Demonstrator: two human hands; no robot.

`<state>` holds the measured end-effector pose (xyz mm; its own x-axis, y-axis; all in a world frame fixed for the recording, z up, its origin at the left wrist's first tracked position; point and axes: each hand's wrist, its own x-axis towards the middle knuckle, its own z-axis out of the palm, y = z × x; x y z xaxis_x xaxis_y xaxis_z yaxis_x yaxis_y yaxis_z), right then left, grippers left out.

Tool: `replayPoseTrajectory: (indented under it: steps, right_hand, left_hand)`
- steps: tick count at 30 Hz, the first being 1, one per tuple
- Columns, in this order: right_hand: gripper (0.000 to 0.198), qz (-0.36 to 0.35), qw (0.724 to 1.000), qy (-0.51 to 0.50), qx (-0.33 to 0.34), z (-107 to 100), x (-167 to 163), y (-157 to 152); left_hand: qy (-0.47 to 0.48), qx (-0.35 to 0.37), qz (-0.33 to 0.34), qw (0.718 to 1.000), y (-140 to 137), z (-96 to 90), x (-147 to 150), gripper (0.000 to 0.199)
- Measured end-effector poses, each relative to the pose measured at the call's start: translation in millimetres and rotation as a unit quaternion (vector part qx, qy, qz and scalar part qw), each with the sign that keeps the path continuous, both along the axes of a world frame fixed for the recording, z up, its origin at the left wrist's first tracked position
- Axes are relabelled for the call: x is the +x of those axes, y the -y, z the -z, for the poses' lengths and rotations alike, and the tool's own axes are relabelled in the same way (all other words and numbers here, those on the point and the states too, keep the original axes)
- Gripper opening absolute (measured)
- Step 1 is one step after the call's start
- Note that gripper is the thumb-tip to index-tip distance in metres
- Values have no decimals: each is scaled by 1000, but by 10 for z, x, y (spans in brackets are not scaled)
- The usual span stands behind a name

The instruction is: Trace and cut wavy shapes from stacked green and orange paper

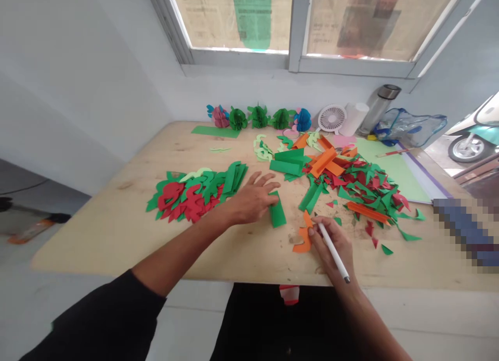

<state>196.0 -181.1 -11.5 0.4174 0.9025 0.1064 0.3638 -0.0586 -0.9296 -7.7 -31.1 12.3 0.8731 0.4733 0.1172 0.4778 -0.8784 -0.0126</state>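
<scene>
My left hand (254,200) has its thumb and a fingertip at the upper end of a folded green paper strip (278,214), whose lower end lies on the table; the other fingers are spread. A white pen (333,252) slants through my right hand (336,239), its dark-ended tail toward me. The same hand's fingers pinch a wavy-edged orange paper cutout (303,240). Left of my left hand lies a pile of red paper cutouts (193,202) and green paper cutouts (210,184). Folded green papers (289,164) lie beyond my hands.
A heap of green and red scraps (370,189) spreads over the right side, with folded orange papers (324,162) beside it. Paper honeycomb figures (258,117), a small white fan (332,118), a bottle (379,110) and a clear pouch (411,128) line the wall side of the wooden table (128,226).
</scene>
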Motion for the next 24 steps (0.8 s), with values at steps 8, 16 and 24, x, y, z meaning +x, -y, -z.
replayPoseTrajectory:
  steps: [8,16,24]
  right_hand:
    - [19,-62,998,16,14,-23,-84,-156]
    - [21,-102,994,36,12,-121,-124,-454]
    - [23,-130,987,89,-45,81,-232,-715]
  left_hand:
    - [205,-81,-131,966,436,473,-107,42]
    - [155,-100,-139,973,485,652,76,42]
    - [184,-141,-130,964,480,652,14,32]
